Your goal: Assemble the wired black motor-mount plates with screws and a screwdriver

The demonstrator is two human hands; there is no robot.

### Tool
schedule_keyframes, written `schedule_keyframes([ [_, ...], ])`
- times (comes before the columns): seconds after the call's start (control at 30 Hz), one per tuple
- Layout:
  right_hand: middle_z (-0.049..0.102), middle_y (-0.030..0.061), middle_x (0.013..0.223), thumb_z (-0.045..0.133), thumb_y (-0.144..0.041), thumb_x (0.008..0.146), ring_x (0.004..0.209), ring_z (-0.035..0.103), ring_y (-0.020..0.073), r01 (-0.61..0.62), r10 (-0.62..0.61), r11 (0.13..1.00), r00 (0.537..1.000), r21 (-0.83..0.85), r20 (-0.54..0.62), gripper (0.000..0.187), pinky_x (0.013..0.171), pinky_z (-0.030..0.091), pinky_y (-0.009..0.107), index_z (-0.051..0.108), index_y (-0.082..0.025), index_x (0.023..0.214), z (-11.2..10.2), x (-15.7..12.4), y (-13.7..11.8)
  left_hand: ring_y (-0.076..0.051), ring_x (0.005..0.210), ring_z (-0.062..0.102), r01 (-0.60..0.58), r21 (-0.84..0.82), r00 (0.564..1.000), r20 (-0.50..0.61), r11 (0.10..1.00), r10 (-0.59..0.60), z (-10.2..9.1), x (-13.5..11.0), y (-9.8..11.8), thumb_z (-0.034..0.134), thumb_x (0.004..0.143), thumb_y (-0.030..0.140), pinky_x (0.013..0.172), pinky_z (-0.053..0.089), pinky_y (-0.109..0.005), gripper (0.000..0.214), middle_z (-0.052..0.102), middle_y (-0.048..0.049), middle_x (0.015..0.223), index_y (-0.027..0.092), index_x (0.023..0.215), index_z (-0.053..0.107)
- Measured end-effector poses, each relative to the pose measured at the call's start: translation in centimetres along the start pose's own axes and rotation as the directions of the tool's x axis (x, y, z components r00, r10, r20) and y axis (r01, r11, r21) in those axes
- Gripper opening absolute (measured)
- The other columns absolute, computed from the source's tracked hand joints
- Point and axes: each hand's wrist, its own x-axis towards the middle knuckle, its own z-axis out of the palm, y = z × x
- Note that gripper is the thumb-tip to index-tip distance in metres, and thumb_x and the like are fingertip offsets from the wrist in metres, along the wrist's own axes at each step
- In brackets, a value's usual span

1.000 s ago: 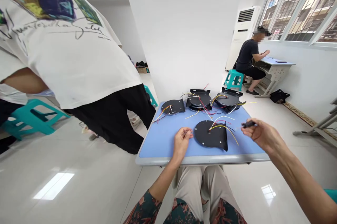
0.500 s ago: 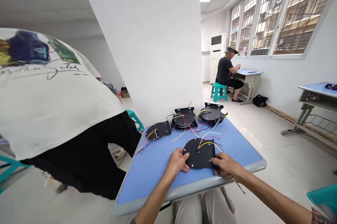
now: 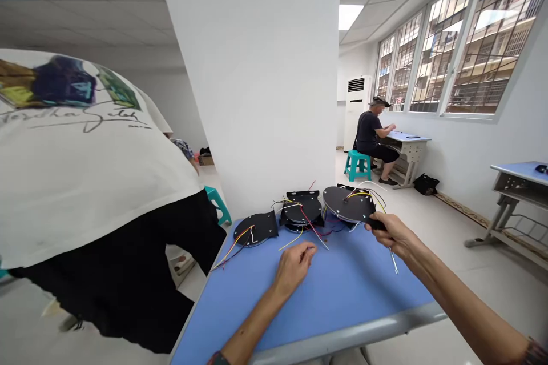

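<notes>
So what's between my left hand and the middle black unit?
In the head view, only loose wires on the table lie between left hand and middle black unit.

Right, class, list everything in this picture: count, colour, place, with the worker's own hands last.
table: one, blue, before the person
left plate: one, black with coloured wires, table's far left
middle stack: one, black, table's far edge
held plate: one, black, wired, raised at far right
screwdriver: one, metal shaft, below the right hand
pillar: one, white, behind the table
standing person: one, white shirt, at left
seated person: one, dark shirt, at the far desk
stools: two, teal, one by each other person
air conditioner: one, white, far wall
left hand: one, fingers curled, by a yellow wire
right hand: one, grips held plate and screwdriver
</notes>
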Motion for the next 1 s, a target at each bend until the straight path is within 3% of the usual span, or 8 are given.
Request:
schedule_keyframes([
  [0.07, 0.056, 0.0002, 0.052, 0.060, -0.014, 0.076, 0.036, 0.020, 0.0010, 0.113, -0.103, 0.990, 0.987, 0.079, -0.120, 0.017, 0.031, 0.011, 0.015, 0.045, -0.020, 0.071, 1.3, 2.4, -0.4, -0.019, 0.071, 0.066, -0.058, 0.223, 0.998, 0.013, 0.973, 0.057, -0.2, 0.3, -1.8, 0.045, 0.098, 0.044, 0.070, 0.051, -0.028, 0.037, 0.068, -0.0048, 0.071, 0.021, 0.083, 0.071],
  [0.17, 0.060, 0.0017, 0.055, 0.057, -0.009, 0.077, 0.035, 0.022, 0.0008, 0.149, -0.124, 0.983, 0.971, 0.111, -0.204, 0.023, 0.032, 0.014, 0.014, 0.039, -0.022, 0.074, 3.0, 5.7, -0.1, -0.020, 0.082, 0.070, -0.082, 0.409, 0.997, 0.035, 0.909, 0.074, -0.4, 0.3, -3.4, 0.045, 0.099, 0.033, 0.077, 0.050, -0.028, 0.033, 0.075, -0.0060, 0.085, 0.022, 0.084, 0.072],
  [0.4, 0.058, -0.0023, 0.050, 0.056, -0.009, 0.081, 0.032, 0.022, 0.0027, 0.129, -0.094, 0.987, 0.946, 0.095, -0.312, 0.027, 0.031, 0.015, 0.015, 0.034, -0.025, 0.080, 4.1, 10.2, 1.4, -0.021, 0.088, 0.072, -0.098, 0.533, 0.994, 0.090, 0.841, 0.059, 0.0, 0.2, -3.7, 0.045, 0.102, 0.029, 0.078, 0.049, -0.028, 0.032, 0.078, -0.0064, 0.094, 0.021, 0.092, 0.074],
  [0.8, 0.042, -0.0080, 0.047, 0.065, -0.019, 0.088, 0.034, 0.036, 0.0052, 0.035, -0.042, 0.999, 0.961, -0.029, -0.274, 0.026, 0.033, 0.014, 0.013, 0.040, -0.023, 0.080, 3.6, 11.2, 0.9, -0.020, 0.087, 0.071, -0.109, 0.583, 0.990, 0.141, 0.805, 0.032, 0.0, 0.3, -3.3, 0.046, 0.103, 0.027, 0.074, 0.046, -0.027, 0.030, 0.077, -0.0048, 0.092, 0.021, 0.093, 0.074],
  [1.0, 0.059, 0.0026, 0.054, 0.065, -0.031, 0.095, 0.033, 0.026, 0.0006, -0.024, 0.004, 0.996, 0.970, -0.081, -0.241, 0.030, 0.031, 0.017, 0.012, 0.042, -0.021, 0.078, 2.8, 9.3, 0.3, -0.020, 0.088, 0.072, -0.120, 0.588, 0.988, 0.150, 0.800, 0.038, 0.0, 0.3, -3.0, 0.048, 0.103, 0.028, 0.075, 0.047, -0.027, 0.029, 0.078, -0.0046, 0.094, 0.021, 0.094, 0.074],
])
